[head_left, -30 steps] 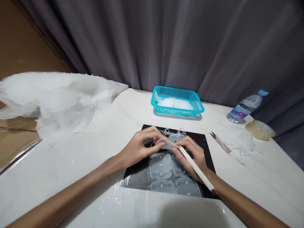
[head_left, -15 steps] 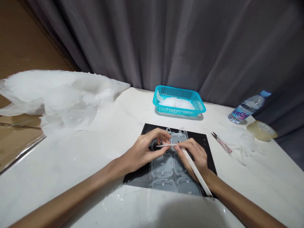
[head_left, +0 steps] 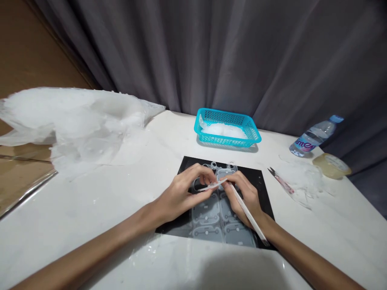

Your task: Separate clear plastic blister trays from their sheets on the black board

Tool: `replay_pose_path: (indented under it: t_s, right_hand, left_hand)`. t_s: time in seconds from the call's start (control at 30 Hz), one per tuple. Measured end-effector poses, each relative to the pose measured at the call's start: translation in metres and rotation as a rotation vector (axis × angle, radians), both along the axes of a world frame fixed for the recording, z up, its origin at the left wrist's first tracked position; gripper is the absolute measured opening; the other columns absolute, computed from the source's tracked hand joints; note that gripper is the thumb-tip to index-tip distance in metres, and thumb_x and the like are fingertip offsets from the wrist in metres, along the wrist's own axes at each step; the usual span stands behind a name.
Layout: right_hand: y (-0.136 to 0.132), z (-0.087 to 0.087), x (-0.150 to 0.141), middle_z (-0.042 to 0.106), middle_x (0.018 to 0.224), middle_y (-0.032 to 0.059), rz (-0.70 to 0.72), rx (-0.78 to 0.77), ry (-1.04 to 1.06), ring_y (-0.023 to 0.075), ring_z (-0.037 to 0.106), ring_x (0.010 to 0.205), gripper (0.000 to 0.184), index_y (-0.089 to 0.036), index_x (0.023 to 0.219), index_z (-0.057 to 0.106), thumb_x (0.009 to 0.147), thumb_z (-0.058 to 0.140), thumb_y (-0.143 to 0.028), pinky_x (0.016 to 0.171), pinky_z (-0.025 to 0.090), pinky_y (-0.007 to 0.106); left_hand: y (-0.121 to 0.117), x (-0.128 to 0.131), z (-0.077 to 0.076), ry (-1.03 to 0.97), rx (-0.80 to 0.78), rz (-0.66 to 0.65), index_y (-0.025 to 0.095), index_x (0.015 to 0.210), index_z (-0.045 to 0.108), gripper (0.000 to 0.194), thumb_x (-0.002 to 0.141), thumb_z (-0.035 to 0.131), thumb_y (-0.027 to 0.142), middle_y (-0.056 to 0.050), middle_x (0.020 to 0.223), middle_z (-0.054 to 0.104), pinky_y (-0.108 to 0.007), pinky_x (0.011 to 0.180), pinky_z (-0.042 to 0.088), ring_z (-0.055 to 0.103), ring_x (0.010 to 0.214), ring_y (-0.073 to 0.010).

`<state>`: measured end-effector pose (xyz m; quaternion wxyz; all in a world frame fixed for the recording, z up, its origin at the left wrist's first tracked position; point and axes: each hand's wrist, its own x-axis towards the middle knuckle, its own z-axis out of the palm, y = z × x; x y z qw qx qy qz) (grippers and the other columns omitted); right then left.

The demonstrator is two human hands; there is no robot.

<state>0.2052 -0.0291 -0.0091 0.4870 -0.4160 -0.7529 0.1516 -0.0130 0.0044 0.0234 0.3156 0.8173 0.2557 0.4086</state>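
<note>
Over the black mat [head_left: 188, 162], my left hand [head_left: 179, 193] pinches a thin, whitish translucent piece [head_left: 214, 185] between thumb and fingers. My right hand [head_left: 248, 195] is closed around a slim white stick-shaped tool [head_left: 248, 212], which slants down toward my wrist. The tool's working tip is hidden by the fingers at the right end of the piece. Beneath both hands, several grey translucent rounded-square moulded parts [head_left: 206, 210] lie in two columns on the mat, partly covered by my hands.
A blue basket [head_left: 226, 141] holding white material stands behind the mat. At left is a large plastic bag [head_left: 75, 117] with white contents. To the right are scissors [head_left: 281, 180], clear scraps [head_left: 305, 175], a tape roll [head_left: 331, 166] and a water bottle [head_left: 314, 137].
The thin piece has tilted, its right end now higher. The right hand and the white tool have shifted slightly to the left and up; the left hand keeps its pinch.
</note>
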Motion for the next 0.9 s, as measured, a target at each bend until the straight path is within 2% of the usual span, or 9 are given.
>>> replay_pose_path:
  t_s: [0.17,0.3,0.37,0.43,0.5,0.6,0.7,0.8,0.9]
  right_hand:
    - [0.0,0.0,0.0,0.063,0.091,0.0029,0.005,0.021,0.001,0.0177,0.062,0.081,0.013,-0.022,0.107,0.064,0.102,0.055,-0.014,0.077,0.049,0.03]
    - [0.0,-0.002,0.0,0.059,0.085,0.0004,-0.043,0.027,0.056,0.0157,0.057,0.073,0.007,-0.021,0.102,0.063,0.101,0.057,-0.018,0.071,0.047,0.028]
    - [0.003,0.001,0.002,0.058,0.081,-0.0006,-0.089,-0.034,0.089,0.0148,0.056,0.069,0.009,-0.021,0.096,0.062,0.102,0.056,-0.023,0.067,0.045,0.027]
    - [0.011,0.01,0.009,0.058,0.076,-0.0017,-0.158,-0.126,0.116,0.0142,0.054,0.065,0.015,-0.021,0.091,0.061,0.103,0.055,-0.029,0.063,0.043,0.026]
    - [0.027,0.026,0.021,0.057,0.072,-0.0029,-0.271,-0.155,0.133,0.014,0.052,0.061,0.02,-0.021,0.089,0.061,0.102,0.056,-0.034,0.06,0.042,0.026]
    - [0.069,0.057,0.047,0.059,0.071,-0.0019,-0.518,0.043,0.094,0.0157,0.053,0.063,0.023,-0.021,0.085,0.061,0.1,0.057,-0.038,0.063,0.041,0.027]
    - [0.121,0.081,0.069,0.07,0.086,0.0053,-0.724,0.18,-0.123,0.02,0.061,0.075,0.023,-0.02,0.092,0.065,0.102,0.051,-0.035,0.071,0.041,0.03]
    - [0.158,0.086,0.077,0.074,0.097,0.0113,-0.579,0.071,-0.404,0.0235,0.065,0.082,0.028,-0.018,0.093,0.068,0.104,0.048,-0.034,0.067,0.037,0.03]
    - [0.156,0.074,0.074,0.072,0.082,0.01,-0.441,0.02,-0.464,0.0229,0.067,0.077,0.032,-0.017,0.079,0.068,0.103,0.054,-0.035,0.064,0.035,0.028]
  left_hand:
    - [0.001,0.001,0.001,0.01,0.005,0.014,0.021,0.112,0.06,0.019,0.097,0.071,0.016,-0.002,0.1,0.066,-0.027,0.081,0.052,0.063,0.089,-0.0139]
    - [0.001,0.007,-0.001,0.056,-0.095,0.175,0.022,0.114,0.057,0.017,0.101,0.066,0.026,-0.002,0.105,0.064,-0.03,0.085,0.051,0.062,0.094,-0.0156]
    - [-0.002,0.011,-0.005,0.104,-0.182,0.23,0.022,0.12,0.054,0.023,0.102,0.064,0.034,-0.004,0.113,0.064,-0.033,0.09,0.051,0.062,0.101,-0.0184]
    - [-0.007,0.014,-0.011,0.198,-0.223,0.207,0.024,0.13,0.05,0.037,0.102,0.063,0.042,-0.008,0.125,0.062,-0.039,0.099,0.051,0.061,0.113,-0.0228]
    - [-0.012,0.015,-0.017,0.337,-0.209,0.142,0.025,0.142,0.044,0.053,0.1,0.063,0.05,-0.011,0.138,0.059,-0.046,0.107,0.049,0.058,0.127,-0.028]
    - [-0.017,0.015,-0.022,0.519,-0.094,0.082,0.025,0.153,0.039,0.068,0.099,0.06,0.059,-0.014,0.154,0.05,-0.054,0.116,0.042,0.049,0.141,-0.034]
    - [-0.014,0.015,-0.024,0.61,0.006,0.09,0.022,0.156,0.04,0.075,0.097,0.057,0.066,-0.015,0.162,0.043,-0.057,0.121,0.037,0.042,0.148,-0.0363]
    - [-0.006,0.014,-0.023,0.648,0.039,0.104,0.021,0.156,0.043,0.084,0.092,0.058,0.074,-0.016,0.163,0.043,-0.058,0.123,0.035,0.042,0.149,-0.0375]
    - [0.003,0.011,-0.023,0.666,0.041,0.085,0.022,0.158,0.042,0.091,0.089,0.058,0.078,-0.015,0.165,0.042,-0.06,0.124,0.031,0.038,0.152,-0.0379]
